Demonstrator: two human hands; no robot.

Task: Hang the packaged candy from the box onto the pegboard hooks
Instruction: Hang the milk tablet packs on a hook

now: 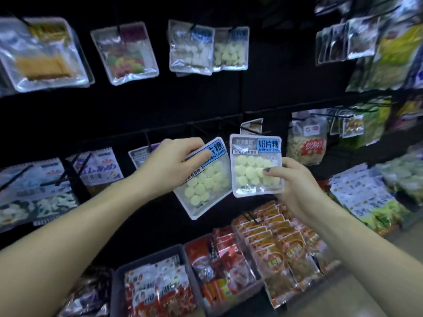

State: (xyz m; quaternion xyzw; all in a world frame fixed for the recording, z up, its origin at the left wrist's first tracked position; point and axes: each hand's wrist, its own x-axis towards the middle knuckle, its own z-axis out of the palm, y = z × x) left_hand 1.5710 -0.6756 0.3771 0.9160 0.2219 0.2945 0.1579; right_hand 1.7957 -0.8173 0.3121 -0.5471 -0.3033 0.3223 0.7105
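Head view: candy pack point(256, 167) in right hand point(295, 186), upright.

Dim aisle — black pegboard wall point(206, 99), pale floor point(343, 300).

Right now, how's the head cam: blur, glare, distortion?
Head view: dim, the pegboard nearly black; glare on the top-row pouches; motion blur at the left and right edges; wide-angle bending of the shelf lines; sharpest on the upright candy pack in the right hand, label readable.
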